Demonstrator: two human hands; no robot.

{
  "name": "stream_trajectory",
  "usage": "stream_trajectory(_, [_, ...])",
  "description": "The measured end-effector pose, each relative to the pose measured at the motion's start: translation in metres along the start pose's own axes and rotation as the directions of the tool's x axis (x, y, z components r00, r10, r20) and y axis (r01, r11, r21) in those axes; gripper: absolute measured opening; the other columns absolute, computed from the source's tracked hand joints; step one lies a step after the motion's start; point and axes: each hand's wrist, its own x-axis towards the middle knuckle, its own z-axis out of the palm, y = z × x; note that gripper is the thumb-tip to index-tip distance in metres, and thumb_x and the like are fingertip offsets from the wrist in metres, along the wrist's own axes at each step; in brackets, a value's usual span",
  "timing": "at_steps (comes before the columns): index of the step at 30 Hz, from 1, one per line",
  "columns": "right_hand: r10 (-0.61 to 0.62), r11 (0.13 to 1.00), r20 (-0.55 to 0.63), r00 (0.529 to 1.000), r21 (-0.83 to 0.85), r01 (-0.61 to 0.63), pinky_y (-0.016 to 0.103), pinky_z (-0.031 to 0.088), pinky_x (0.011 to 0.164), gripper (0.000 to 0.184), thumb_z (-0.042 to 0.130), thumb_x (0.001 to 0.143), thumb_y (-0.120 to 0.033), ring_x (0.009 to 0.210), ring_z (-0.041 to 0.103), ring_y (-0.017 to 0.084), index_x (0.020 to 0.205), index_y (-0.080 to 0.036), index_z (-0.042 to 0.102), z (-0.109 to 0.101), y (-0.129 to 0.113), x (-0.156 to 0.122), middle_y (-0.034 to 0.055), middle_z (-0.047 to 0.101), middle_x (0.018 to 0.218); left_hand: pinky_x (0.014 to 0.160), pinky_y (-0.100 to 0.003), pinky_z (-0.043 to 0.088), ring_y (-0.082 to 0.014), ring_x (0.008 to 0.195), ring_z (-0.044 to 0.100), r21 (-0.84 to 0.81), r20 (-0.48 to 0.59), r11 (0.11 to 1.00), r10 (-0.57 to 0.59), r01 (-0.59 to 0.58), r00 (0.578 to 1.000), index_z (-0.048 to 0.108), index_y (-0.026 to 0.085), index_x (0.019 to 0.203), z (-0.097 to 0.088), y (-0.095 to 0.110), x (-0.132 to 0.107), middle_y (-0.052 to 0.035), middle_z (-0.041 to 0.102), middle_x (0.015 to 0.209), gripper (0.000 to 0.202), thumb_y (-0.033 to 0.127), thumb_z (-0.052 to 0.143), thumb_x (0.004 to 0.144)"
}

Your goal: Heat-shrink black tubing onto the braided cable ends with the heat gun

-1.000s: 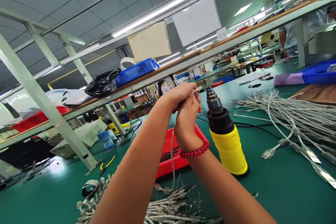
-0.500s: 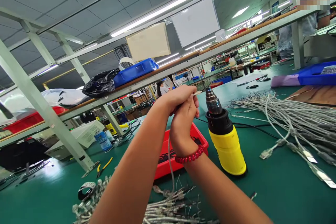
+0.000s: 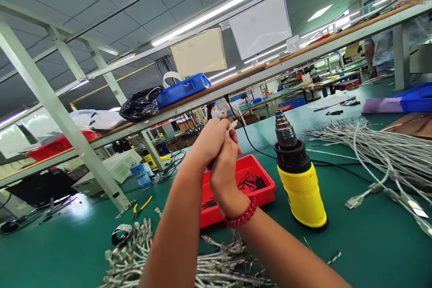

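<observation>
Both my hands are raised together in front of me, left of an upright yellow heat gun (image 3: pixel 301 184) with a black collar and metal nozzle. My left hand (image 3: pixel 211 141) is closed around a thin grey cable whose pale tip (image 3: pixel 232 124) sticks out past the fingers. My right hand (image 3: pixel 226 166), with a red bead bracelet at the wrist, is wrapped against the left and pinches the same cable. Below my arms lies a pile of silver-grey cables (image 3: pixel 189 265). A red tray (image 3: pixel 241 189) with small black pieces sits behind my hands.
More grey cables (image 3: pixel 381 148) spread over the green table at the right. Yellow-handled pliers (image 3: pixel 141 207), a tape roll (image 3: pixel 121 234) and a blue can (image 3: pixel 141 175) lie at the left by a white frame post (image 3: pixel 67 126). A shelf overhead carries a blue bin (image 3: pixel 184 90). Another person stands far right.
My hands have drawn back left and down, away from the heat gun's nozzle, still closed on the cable. The view has shifted slightly, and more of the red tray shows.
</observation>
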Motion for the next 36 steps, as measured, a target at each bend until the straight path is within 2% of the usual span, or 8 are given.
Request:
stream_trajectory(5, [0.074, 0.997, 0.349, 0.934, -0.034, -0.066, 0.026, 0.051, 0.076, 0.036, 0.030, 0.093, -0.044, 0.082, 0.060, 0.015, 0.088, -0.018, 0.056, 0.002, 0.007, -0.010, 0.0047, 0.061, 0.083, 0.051, -0.023, 0.046, -0.0188, 0.060, 0.068, -0.115, -0.368, 0.974, 0.140, -0.195, 0.919, 0.056, 0.019, 0.063, -0.016, -0.031, -0.039, -0.0022, 0.066, 0.055, 0.032, 0.035, 0.040, 0.087])
stream_trajectory(8, [0.164, 0.981, 0.649, 0.742, -0.190, -0.051, 0.022, 0.037, 0.044, 0.045, 0.032, 0.095, -0.049, 0.045, 0.041, 0.010, 0.065, -0.019, 0.049, -0.001, 0.008, -0.013, -0.0022, 0.044, 0.052, 0.051, -0.023, 0.045, -0.0186, 0.062, 0.067, -0.207, -0.364, 0.959, 0.107, -0.192, 0.925, 0.059, 0.018, 0.070, -0.038, -0.053, -0.053, -0.0028, 0.069, 0.063, 0.034, 0.040, 0.042, 0.088])
stream_trajectory(12, [0.371, 0.899, 0.774, 0.513, -0.438, 0.012, 0.020, 0.030, 0.037, 0.048, 0.031, 0.097, -0.044, 0.034, 0.032, 0.007, 0.063, -0.017, 0.052, -0.006, -0.005, -0.012, -0.0058, 0.035, 0.041, 0.052, -0.021, 0.046, -0.0138, 0.055, 0.063, -0.378, -0.252, 0.914, 0.055, -0.150, 0.966, 0.063, 0.016, 0.068, -0.082, -0.087, -0.062, -0.0035, 0.071, 0.065, 0.030, 0.038, 0.052, 0.085])
stream_trajectory(17, [0.286, 0.874, 0.732, 0.618, -0.464, 0.146, 0.019, 0.029, 0.039, 0.051, 0.039, 0.094, -0.050, 0.038, 0.033, 0.006, 0.063, -0.015, 0.059, -0.013, -0.018, -0.003, -0.0057, 0.033, 0.042, 0.070, -0.024, 0.053, -0.0179, 0.083, 0.072, -0.393, -0.190, 0.900, 0.122, -0.189, 0.974, 0.074, 0.019, 0.083, -0.119, -0.110, -0.079, -0.0060, 0.076, 0.095, 0.027, 0.040, 0.058, 0.087])
stream_trajectory(22, [0.303, 0.863, 0.824, 0.479, -0.450, 0.228, 0.020, 0.025, 0.038, 0.054, 0.040, 0.093, -0.058, 0.038, 0.032, 0.005, 0.067, -0.015, 0.060, -0.021, -0.029, -0.001, -0.0058, 0.036, 0.043, 0.090, -0.028, 0.051, -0.0224, 0.103, 0.068, -0.243, -0.150, 0.926, 0.260, -0.290, 0.954, 0.078, 0.019, 0.092, -0.093, -0.092, -0.076, -0.0086, 0.076, 0.104, 0.025, 0.039, 0.074, 0.077])
stream_trajectory(26, [0.299, 0.881, 0.877, 0.375, -0.405, 0.243, 0.021, 0.033, 0.042, 0.055, 0.039, 0.094, -0.058, 0.037, 0.038, 0.006, 0.070, -0.015, 0.064, -0.023, -0.040, -0.005, -0.0051, 0.041, 0.041, 0.093, -0.035, 0.052, -0.0231, 0.099, 0.070, -0.544, -0.194, 0.733, 0.363, -0.408, 0.911, 0.075, 0.024, 0.104, -0.055, -0.085, -0.060, -0.0078, 0.075, 0.104, 0.034, 0.043, 0.070, 0.077])
stream_trajectory(31, [0.230, 0.905, 0.879, 0.418, -0.351, 0.240, 0.021, 0.035, 0.044, 0.053, 0.038, 0.096, -0.054, 0.038, 0.042, 0.006, 0.070, -0.016, 0.065, -0.025, -0.047, -0.005, -0.0041, 0.046, 0.041, 0.083, -0.036, 0.056, -0.0228, 0.087, 0.072, -0.715, -0.092, 0.572, 0.493, -0.402, 0.865, 0.072, 0.023, 0.110, -0.046, -0.086, -0.059, -0.0088, 0.075, 0.104, 0.040, 0.035, 0.063, 0.073])
stream_trajectory(36, [0.294, 0.880, 0.870, 0.396, -0.408, 0.243, 0.023, 0.033, 0.043, 0.053, 0.038, 0.096, -0.054, 0.036, 0.042, 0.008, 0.067, -0.017, 0.064, -0.027, -0.049, -0.002, -0.0034, 0.045, 0.039, 0.085, -0.035, 0.057, -0.0195, 0.082, 0.072, -0.520, -0.242, 0.675, 0.471, -0.523, 0.848, 0.073, 0.024, 0.106, -0.053, -0.073, -0.071, -0.0059, 0.077, 0.091, 0.031, 0.037, 0.070, 0.078])
